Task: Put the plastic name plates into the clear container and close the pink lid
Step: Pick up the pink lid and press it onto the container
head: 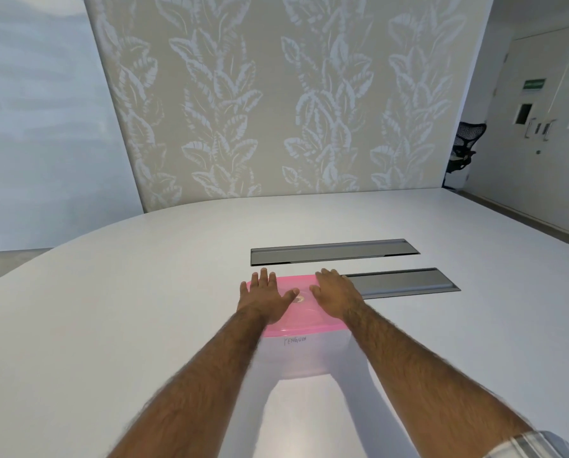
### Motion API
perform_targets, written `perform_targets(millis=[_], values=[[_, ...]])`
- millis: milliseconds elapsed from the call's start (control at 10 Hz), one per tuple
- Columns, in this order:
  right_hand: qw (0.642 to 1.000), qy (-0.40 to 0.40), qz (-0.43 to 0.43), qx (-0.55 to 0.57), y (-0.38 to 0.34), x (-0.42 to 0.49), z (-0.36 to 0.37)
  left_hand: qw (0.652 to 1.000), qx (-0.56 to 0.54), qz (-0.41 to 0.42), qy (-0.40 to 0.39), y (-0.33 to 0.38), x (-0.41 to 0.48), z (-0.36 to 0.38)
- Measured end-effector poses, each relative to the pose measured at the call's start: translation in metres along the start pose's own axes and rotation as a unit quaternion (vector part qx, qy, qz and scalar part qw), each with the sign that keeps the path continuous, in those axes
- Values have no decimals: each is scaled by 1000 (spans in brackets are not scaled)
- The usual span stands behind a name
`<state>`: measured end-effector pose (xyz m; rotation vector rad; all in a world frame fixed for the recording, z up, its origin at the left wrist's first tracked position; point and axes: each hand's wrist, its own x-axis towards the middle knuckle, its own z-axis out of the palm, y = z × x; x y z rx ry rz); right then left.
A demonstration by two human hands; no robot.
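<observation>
The clear container [304, 358] stands on the white bench [111, 309], directly ahead of the person and between the two forearms. The pink lid [298, 320] sits on top of it and appears level. The word "PENGUIN" is handwritten on the container's near wall, just under the lid's rim. The contents cannot be made out through the wall; no name plates are discernible.

Left hand [263, 297]: laid flat on the left part of the lid, palm down, fingers straight and spread, fingertips reaching the lid's far left edge. It holds nothing; it rests on the lid.

Right hand [334, 292]: laid flat on the right part of the lid, palm down, fingers extended together towards the far edge. It holds nothing; it rests on the lid.

The two hands lie apart, with a small round fitting [299, 299] at the lid's centre showing between the thumbs.

Beyond the container, two grey recessed panels [332, 251] are set into the bench; the nearer one [405, 282] lies just beside the right hand. A leaf-patterned wall panel [276, 94] stands behind the bench, and a black office chair [465, 147] is visible at far right.
</observation>
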<state>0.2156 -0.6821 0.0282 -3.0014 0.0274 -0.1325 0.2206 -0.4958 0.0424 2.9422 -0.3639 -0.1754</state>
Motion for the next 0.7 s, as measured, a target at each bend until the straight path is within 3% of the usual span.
perform_targets(millis=[500,700], values=[[999,-29,12,-9,-13,-17,9,999,26,7,18,-5,-7,12],[999,1,9,40,-18,-23,-2,1000,12,8,23,-10,-11,-1]])
